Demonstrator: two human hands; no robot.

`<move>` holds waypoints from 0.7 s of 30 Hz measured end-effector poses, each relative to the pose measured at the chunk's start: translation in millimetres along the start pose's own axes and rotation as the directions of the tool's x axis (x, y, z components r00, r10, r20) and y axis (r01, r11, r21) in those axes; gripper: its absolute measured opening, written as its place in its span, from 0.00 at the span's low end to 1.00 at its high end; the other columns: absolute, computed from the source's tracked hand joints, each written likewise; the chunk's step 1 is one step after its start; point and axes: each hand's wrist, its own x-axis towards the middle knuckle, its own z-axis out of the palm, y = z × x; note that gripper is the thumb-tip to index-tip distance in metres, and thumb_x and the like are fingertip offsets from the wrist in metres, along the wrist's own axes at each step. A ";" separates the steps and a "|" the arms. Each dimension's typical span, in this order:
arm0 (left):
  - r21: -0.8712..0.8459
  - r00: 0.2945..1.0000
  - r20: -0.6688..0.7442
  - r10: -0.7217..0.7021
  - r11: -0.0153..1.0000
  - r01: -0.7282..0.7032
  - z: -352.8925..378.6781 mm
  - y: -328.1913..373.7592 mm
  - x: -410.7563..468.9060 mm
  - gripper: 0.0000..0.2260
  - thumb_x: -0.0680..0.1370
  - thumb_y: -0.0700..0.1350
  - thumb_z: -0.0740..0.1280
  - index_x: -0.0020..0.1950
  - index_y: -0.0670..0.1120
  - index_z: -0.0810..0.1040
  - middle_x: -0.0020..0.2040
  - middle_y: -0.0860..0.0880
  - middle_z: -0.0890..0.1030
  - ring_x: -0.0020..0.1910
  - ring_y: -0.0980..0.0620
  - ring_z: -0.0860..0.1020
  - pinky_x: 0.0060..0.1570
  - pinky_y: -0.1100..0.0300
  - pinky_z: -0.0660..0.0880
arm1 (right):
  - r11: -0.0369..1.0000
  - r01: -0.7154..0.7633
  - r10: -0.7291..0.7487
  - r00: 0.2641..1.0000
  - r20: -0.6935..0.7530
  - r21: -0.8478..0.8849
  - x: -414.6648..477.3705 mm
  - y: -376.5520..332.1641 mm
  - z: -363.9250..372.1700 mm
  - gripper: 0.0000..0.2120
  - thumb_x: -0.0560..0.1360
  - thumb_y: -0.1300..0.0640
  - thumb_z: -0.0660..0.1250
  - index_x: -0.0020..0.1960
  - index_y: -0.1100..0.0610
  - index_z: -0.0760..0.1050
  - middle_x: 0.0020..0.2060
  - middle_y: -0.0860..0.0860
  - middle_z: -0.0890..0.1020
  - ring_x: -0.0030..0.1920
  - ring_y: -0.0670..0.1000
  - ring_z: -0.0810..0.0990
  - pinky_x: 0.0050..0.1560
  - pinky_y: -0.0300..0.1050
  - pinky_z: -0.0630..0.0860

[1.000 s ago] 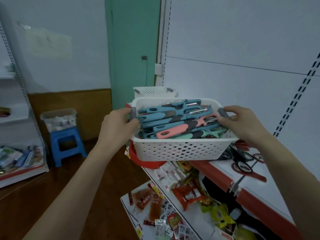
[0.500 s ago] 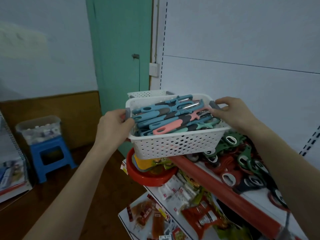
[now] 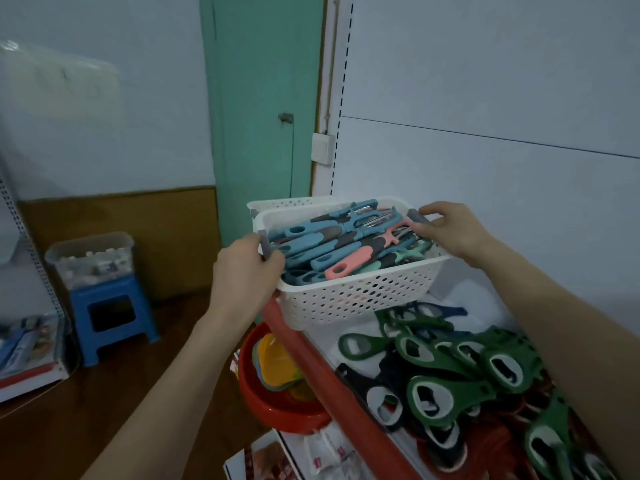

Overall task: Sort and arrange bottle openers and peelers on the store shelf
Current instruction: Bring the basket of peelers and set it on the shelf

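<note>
My left hand [image 3: 242, 268] and right hand [image 3: 453, 230] grip the peeler basket [image 3: 356, 299] by its handles, fingers curled; I should set it level on the shelf [image 3: 313, 358], at twelve o'clock from the bottle openers [image 3: 450, 393].

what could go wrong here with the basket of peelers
The basket, gripped by the left hand and right hand, has its near corner past the red shelf edge; set down there it might tip toward the red basin. Heaped peelers could spill if it tilts. It may shove the bottle openers.
</note>
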 end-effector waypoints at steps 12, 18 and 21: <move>0.080 1.000 -0.023 0.002 0.997 0.000 36.1 9.8 -0.8 0.07 0.77 0.43 0.61 0.50 0.42 0.76 0.41 0.51 0.79 0.37 0.56 0.77 0.28 0.68 0.70 | 0.999 -0.008 0.004 0.996 0.091 0.047 37.7 40.6 9.4 0.17 0.73 0.55 0.69 0.60 0.57 0.73 0.44 0.54 0.80 0.44 0.53 0.79 0.53 0.52 0.76; 0.140 0.997 -0.047 -0.056 0.988 0.062 24.0 7.8 -4.4 0.06 0.77 0.43 0.61 0.43 0.43 0.76 0.36 0.49 0.79 0.33 0.56 0.78 0.27 0.62 0.73 | 0.998 -0.041 0.033 0.983 0.180 0.040 44.7 43.7 23.9 0.17 0.72 0.53 0.70 0.60 0.54 0.74 0.49 0.54 0.81 0.51 0.56 0.79 0.59 0.57 0.73; 0.200 0.995 -0.067 -0.073 0.976 0.085 16.6 4.8 -5.3 0.07 0.76 0.43 0.62 0.40 0.44 0.75 0.33 0.49 0.77 0.32 0.54 0.76 0.26 0.63 0.68 | 0.998 -0.045 0.036 0.978 0.207 0.041 43.3 43.1 35.7 0.18 0.72 0.52 0.70 0.60 0.54 0.74 0.54 0.58 0.81 0.54 0.58 0.79 0.61 0.57 0.72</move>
